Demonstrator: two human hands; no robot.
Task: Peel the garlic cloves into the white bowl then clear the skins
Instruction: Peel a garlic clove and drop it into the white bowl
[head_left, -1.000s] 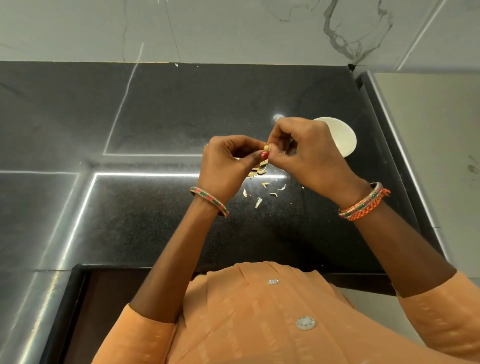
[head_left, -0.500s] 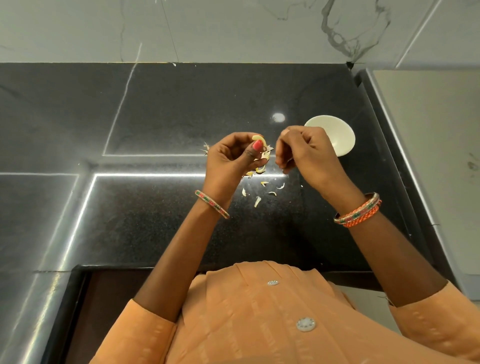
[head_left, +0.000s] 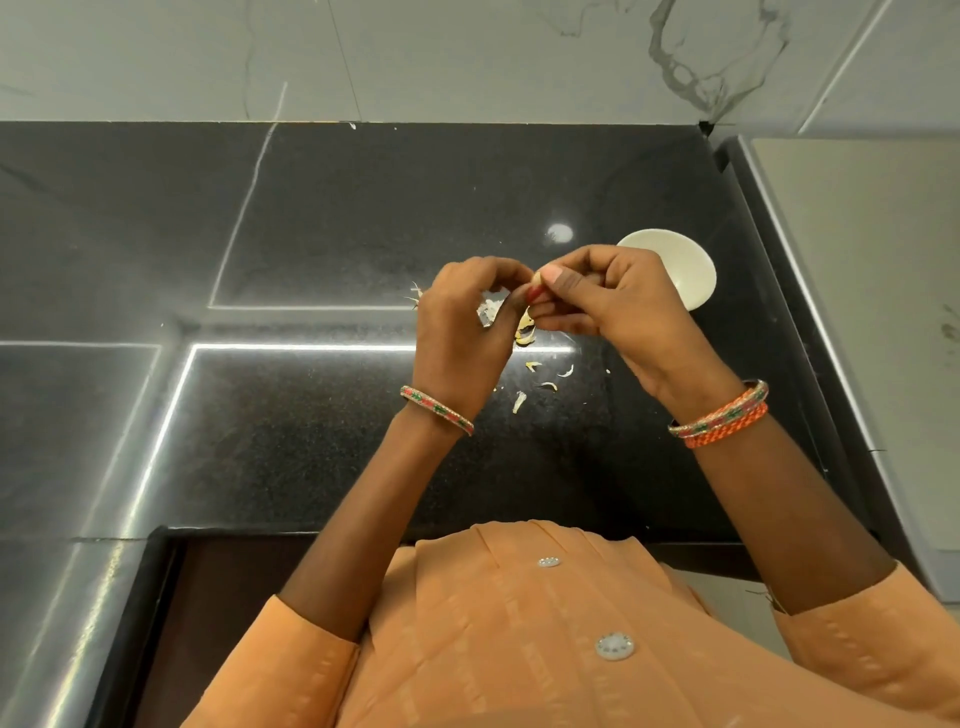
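Note:
A small pale garlic clove (head_left: 535, 277) is pinched between the fingertips of my left hand (head_left: 467, 322) and my right hand (head_left: 613, 306), held above the black counter. Only a sliver of the clove shows between the thumbs. Papery garlic skins (head_left: 524, 332) hang and lie just under the hands, with more scraps (head_left: 519, 401) scattered on the counter nearer me. The white bowl (head_left: 680, 265) sits on the counter just behind my right hand, partly hidden by it; the visible part looks empty.
The black granite counter (head_left: 311, 441) runs left, with bright light strips reflected on it. A marble wall (head_left: 467, 57) stands behind. A pale raised surface (head_left: 872, 312) borders the counter on the right. The counter's front edge is close to my body.
My right hand had pulled away from the clove half a second ago; it has come back and now meets my left hand on the clove again.

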